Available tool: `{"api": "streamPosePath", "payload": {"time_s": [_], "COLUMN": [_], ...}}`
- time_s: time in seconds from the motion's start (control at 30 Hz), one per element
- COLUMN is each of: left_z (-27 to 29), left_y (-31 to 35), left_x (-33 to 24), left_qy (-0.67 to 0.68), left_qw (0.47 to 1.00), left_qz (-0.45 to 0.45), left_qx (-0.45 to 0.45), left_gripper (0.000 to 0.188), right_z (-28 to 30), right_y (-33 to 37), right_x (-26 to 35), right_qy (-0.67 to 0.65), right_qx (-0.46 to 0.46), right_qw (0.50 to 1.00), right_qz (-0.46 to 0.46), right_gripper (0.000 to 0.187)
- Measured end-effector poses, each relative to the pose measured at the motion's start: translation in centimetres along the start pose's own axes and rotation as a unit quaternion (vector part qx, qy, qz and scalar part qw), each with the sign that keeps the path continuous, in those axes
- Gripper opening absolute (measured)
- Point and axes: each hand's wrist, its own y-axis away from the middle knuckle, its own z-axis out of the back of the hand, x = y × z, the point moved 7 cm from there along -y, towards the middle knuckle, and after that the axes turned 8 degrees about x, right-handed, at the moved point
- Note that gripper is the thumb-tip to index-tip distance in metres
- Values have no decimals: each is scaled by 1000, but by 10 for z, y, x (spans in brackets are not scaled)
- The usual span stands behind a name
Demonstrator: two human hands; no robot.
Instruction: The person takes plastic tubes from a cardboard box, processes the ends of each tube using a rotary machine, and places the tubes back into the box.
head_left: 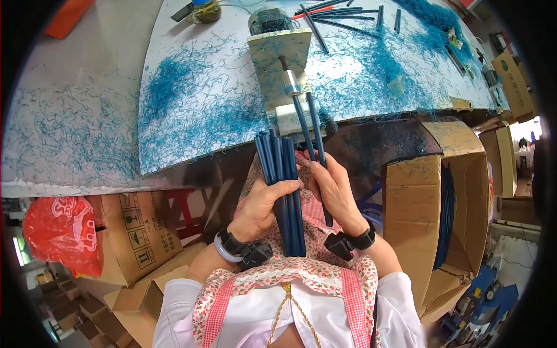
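Beside table edge (232, 152), rods (284, 174) in fingers (290, 187).

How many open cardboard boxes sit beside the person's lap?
2: one cardboard box to the right, holding dark blue rods; another cardboard box at lower left. Others may be hidden beyond the picture's edges.

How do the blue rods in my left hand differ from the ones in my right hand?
The left hand clasps a thick bundle of blue rods, many together, ending short of the table edge. The right hand holds only two blue rods, and these reach up into the small machine on the table. The bundle stands nearly upright; the pair leans slightly leftward towards the top. Both sets are the same dark blue and slim.
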Motion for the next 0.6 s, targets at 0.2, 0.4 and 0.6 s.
{"api": "streamPosePath", "payload": {"time_s": [0.2,0.4,0.6], "left_z": [-2,-2,5], "left_y": [4,-4,-15], "left_x": [-10,-15,-33], "left_qy": [-54,-59,-94], "left_qw": [997,997,982], "left_qz": [-40,-41,-141], "left_qx": [-43,-30,-80], "left_gripper": [31,30,34], "right_z": [-2,1,-2], "right_y": [12,3,0], "right_x": [-6,-8,-9], "right_qy": [-7,2,-38], "right_qx": [10,2,32], "right_qw": [1000,1000,999], "right_qz": [2,17,-15], "right_gripper": [21,19,20]}}
